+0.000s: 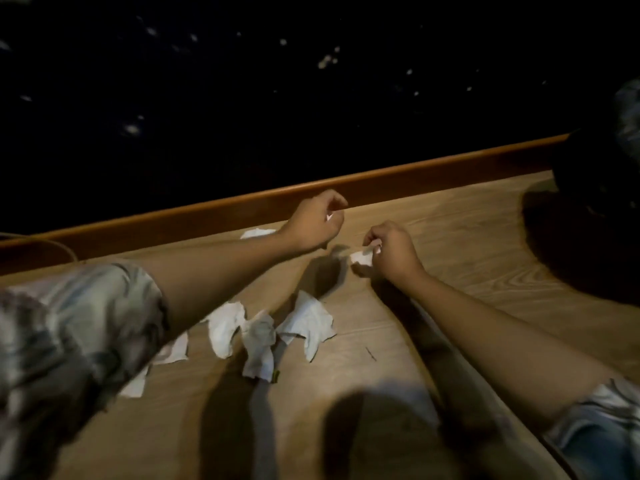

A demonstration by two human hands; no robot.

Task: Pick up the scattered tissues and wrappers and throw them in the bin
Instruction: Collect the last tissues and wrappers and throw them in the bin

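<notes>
No legible writing on tissues (306,322)

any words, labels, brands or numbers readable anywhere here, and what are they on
None can be read.
Tissues: plain white, no print.
Small green scrap by the tissues: too small and blurred to tell.
Tissue in right hand: blank.
Wooden surface: grain only.
Sleeve: pattern, no lettering.

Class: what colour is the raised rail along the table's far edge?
Orange-brown wood, glossy, seen best in the head view: rail.
</notes>
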